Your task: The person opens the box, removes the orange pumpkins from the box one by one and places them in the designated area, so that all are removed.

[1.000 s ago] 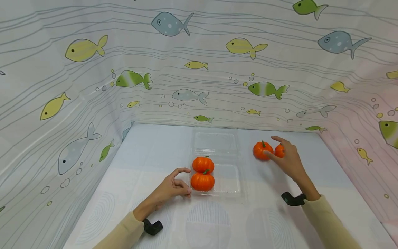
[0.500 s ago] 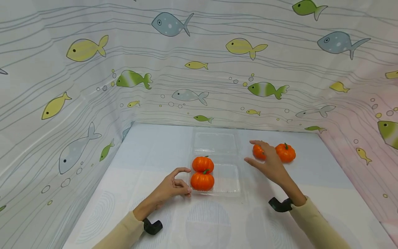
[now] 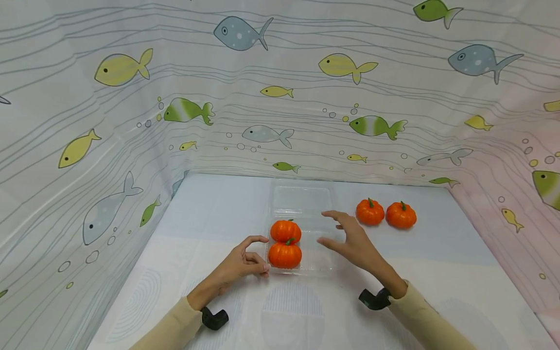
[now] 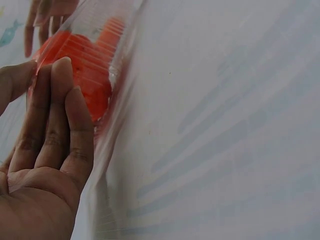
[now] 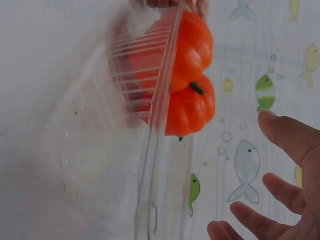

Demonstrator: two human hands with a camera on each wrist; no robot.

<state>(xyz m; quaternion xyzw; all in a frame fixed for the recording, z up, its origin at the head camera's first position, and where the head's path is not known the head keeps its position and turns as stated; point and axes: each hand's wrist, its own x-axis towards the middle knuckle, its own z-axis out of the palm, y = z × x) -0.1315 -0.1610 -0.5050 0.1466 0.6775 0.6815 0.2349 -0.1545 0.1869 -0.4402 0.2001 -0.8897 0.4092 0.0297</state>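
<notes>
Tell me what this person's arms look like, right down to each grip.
The left sleeve and right sleeve are plain, pale beige and long, ending near the wrists. Below them sit two black, bent, elbow-shaped pieces, a left wrist device and a right wrist device. No cables show. The left grip and right grip wear no gloves.

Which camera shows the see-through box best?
The head view: it shows almost the whole open box, lid included, though the right hand covers part. The left wrist view shows a piece behind the left hand; the right wrist view shows its ribbed side close up.
</notes>
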